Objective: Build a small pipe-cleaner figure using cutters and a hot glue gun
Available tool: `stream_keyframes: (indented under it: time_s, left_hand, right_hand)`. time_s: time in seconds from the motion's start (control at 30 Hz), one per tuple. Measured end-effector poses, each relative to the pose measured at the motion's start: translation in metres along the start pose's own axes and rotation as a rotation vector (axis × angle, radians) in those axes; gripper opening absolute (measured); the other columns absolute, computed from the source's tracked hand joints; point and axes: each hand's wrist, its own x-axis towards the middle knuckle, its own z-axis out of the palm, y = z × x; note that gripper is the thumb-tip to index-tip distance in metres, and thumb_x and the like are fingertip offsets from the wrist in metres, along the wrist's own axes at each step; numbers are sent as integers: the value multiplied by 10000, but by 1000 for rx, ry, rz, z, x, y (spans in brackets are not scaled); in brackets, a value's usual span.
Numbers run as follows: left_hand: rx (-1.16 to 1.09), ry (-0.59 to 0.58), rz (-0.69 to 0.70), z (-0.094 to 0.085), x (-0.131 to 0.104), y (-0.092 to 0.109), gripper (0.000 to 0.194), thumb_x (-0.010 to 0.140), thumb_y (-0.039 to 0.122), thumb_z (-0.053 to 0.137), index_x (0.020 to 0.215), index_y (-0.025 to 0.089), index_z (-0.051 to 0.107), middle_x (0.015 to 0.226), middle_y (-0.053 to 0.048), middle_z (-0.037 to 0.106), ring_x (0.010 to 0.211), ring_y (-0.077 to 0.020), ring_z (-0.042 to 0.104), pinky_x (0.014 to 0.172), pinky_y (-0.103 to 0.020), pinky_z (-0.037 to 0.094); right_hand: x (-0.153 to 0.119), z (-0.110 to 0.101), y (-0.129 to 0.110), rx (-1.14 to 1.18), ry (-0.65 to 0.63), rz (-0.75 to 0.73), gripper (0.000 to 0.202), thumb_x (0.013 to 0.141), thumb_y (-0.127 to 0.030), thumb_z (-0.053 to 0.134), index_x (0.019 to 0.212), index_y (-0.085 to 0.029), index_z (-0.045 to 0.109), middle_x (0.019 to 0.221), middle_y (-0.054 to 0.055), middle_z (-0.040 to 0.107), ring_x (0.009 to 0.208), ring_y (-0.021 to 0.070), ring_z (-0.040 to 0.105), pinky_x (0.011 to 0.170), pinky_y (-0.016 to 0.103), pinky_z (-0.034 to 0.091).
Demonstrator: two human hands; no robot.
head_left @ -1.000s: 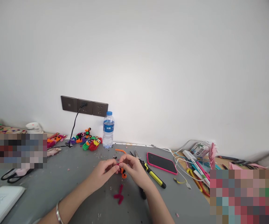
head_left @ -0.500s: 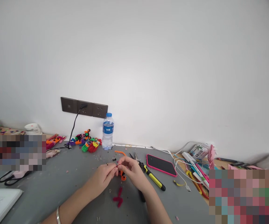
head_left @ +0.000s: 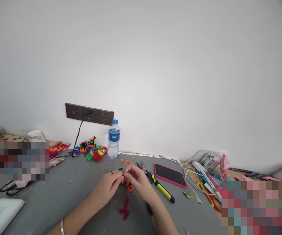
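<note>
My left hand (head_left: 110, 183) and my right hand (head_left: 137, 181) meet fingertip to fingertip over the grey table. Both are closed in a pinch on a small orange and dark pink pipe-cleaner figure (head_left: 130, 188), mostly hidden by the fingers. Below them lies a bent dark pink pipe-cleaner piece (head_left: 125, 210). An orange pipe-cleaner strip (head_left: 126, 161) rests just beyond my fingers. Close by my right hand are pliers (head_left: 161, 189) with yellow and black handles, jaws apart. Part of another dark handle shows beneath my right wrist.
A water bottle (head_left: 113, 140) stands against the wall beside several colourful pipe-cleaner figures (head_left: 96, 152). To the right lie a pink-cased phone (head_left: 170, 175), white cables and orange-handled scissors (head_left: 209, 197). A white box (head_left: 2, 215) sits at left. Small scraps dot the table (head_left: 82, 182).
The view has shifted slightly, so everything sits a little lower and further right. My hands keep their pinch, and the figure between them has turned a little.
</note>
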Motion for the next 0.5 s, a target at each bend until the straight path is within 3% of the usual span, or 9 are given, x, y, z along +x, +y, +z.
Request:
stream_keyframes:
  time_s: [0.3,0.5]
  left_hand:
    - [77,68,-22,2,-3,-8,233,928,328,434,772,218,568,689,7,541,609,-157,474,586,-246,317]
    - [111,25,23,4,-2,-9,238,930,323,442,778,222,597,735,-14,591,671,-176,524,625,-256,348]
  right_hand:
    - [-1,3,3,-7,-11,27,290,919,-478,478,815,-207,479,691,-24,476,635,134,455,588,248,369]
    - [-3,3,6,-70,-12,51,301,920,-469,473,773,-206,460,674,-36,428,603,121,396,548,231,340]
